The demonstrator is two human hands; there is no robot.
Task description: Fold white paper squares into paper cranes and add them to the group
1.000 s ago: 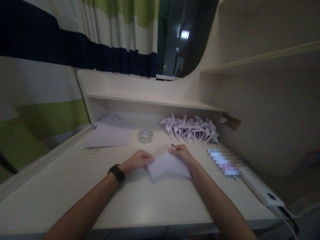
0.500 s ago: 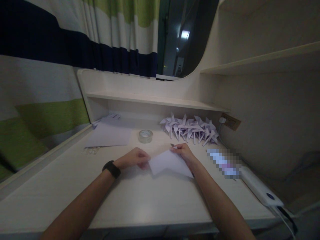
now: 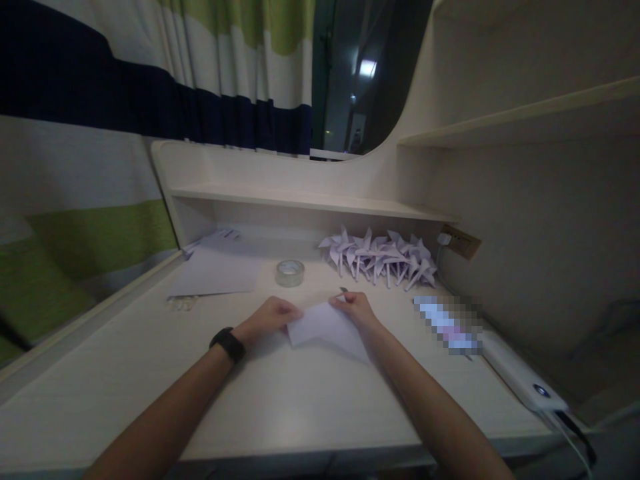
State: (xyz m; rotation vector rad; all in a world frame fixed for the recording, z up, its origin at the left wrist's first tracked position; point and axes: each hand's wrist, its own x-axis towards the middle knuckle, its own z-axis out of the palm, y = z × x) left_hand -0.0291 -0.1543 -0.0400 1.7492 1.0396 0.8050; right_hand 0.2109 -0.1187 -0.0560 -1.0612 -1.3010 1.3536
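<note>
A pale sheet of paper (image 3: 324, 327) lies folded on the desk (image 3: 280, 393) in front of me. My left hand (image 3: 270, 317), with a black band on its wrist, pinches the sheet's left edge with closed fingers. My right hand (image 3: 356, 311) pinches the far right corner of the same sheet. Both hands rest low over the desktop.
A roll of clear tape (image 3: 291, 272) stands just beyond the hands. Several folded paper pinwheels (image 3: 380, 257) are piled at the back right. Flat paper sheets (image 3: 216, 269) lie at the back left. A white power strip (image 3: 520, 383) runs along the right edge.
Both hands and the paper have shifted slightly left and closer together. The left hand moved back in to the sheet's left edge after drifting left half a second ago.
</note>
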